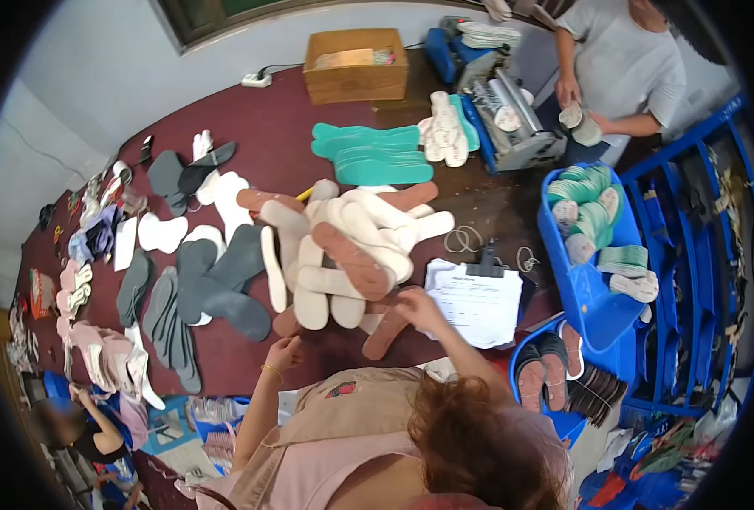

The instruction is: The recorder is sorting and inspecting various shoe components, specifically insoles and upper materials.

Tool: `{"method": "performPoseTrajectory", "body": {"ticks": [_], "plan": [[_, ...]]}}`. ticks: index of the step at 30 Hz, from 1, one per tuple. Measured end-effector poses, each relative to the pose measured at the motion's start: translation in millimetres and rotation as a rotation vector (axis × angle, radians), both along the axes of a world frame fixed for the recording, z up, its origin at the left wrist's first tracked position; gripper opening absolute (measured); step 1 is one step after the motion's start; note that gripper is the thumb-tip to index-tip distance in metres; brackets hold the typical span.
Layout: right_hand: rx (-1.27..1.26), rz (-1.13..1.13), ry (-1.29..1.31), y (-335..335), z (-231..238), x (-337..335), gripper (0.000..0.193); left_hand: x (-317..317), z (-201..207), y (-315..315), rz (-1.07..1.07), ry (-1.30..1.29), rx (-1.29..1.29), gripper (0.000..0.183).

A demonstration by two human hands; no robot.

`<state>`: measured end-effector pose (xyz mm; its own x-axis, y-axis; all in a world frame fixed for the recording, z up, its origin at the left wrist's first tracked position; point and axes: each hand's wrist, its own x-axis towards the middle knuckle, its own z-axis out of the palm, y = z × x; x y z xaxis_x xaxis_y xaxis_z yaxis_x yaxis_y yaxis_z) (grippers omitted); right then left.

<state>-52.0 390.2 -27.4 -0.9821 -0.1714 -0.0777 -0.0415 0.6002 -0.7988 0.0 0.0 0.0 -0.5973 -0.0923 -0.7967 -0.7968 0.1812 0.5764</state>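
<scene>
A loose pile of cream insoles (330, 280) lies on the table in front of me, with reddish-brown insoles (353, 259) among them. My left hand (284, 354) is at the table's near edge, just below a brown insole end; its fingers are curled together, and what they hold, if anything, is too small to make out. At the pile's right side, my right hand (421, 309) reaches in with fingers apart, beside the upper end of a tilted reddish-brown insole (384, 334). Whether the fingertips touch that insole is unclear.
Dark grey insoles (173, 319) spread to the left; green insoles (377, 161) lie behind the pile. Papers on a clipboard (474, 302) sit right, near a blue bin (582, 293) of insoles. A cardboard box (355, 89) and a roller machine (513, 119) stand behind, with a person beside.
</scene>
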Motion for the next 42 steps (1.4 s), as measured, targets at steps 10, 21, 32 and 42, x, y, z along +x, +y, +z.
{"method": "performPoseTrajectory", "body": {"ticks": [10, 21, 32, 42], "plan": [[-0.009, -0.274, 0.055, -19, 38, -154, 0.042, -185, 83, -24, 0.079, 0.284, 0.676, 0.035], [0.69, -0.046, 0.079, -10, 28, -328, 0.11, -491, -85, 77, 0.482, 0.257, 0.483, 0.059], [0.485, 0.091, -0.012, 45, 15, -418, 0.113, -542, -52, 133, 0.256, 0.345, 1.242, 0.101], [0.146, 0.064, -0.137, -7, 26, -419, 0.107, -548, -134, 142, 0.099, 0.616, 1.084, 0.047]]}}
